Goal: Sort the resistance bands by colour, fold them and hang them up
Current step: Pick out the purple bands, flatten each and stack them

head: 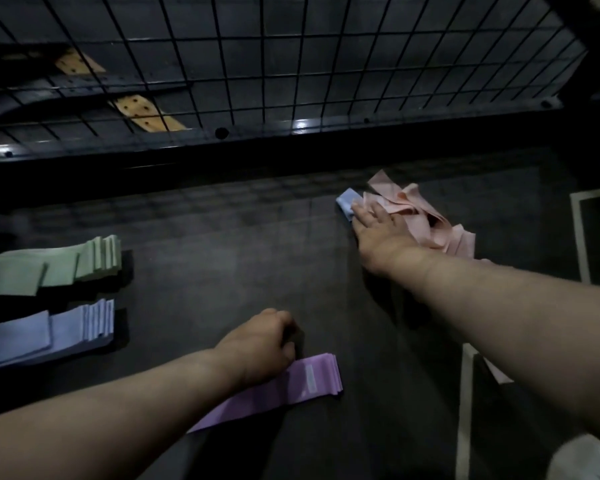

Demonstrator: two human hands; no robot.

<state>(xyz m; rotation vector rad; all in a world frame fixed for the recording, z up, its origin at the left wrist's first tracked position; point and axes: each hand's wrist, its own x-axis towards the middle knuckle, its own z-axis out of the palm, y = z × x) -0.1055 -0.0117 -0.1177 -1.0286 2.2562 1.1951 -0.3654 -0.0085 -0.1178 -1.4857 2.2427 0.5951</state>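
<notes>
On a dark table lie sorted resistance bands. A stack of green bands [66, 263] sits at the left, with a stack of blue bands [59, 329] below it. A purple stack [302, 382] lies near the front. My left hand [260, 341] rests curled just above the purple stack's upper edge and holds nothing that I can see. At the back right is a loose heap of pink bands [420, 209] with one blue band [347, 202] at its left edge. My right hand [374, 226] reaches with straight fingers onto this heap, touching the blue band and the pink ones.
A black wire grid panel [291, 64] rises behind the table's far edge [291, 136]. Tan perforated straps [142, 114] show behind it at the left. A white-framed object [581, 237] stands at the right, and a white bar [465, 410] runs down the lower right.
</notes>
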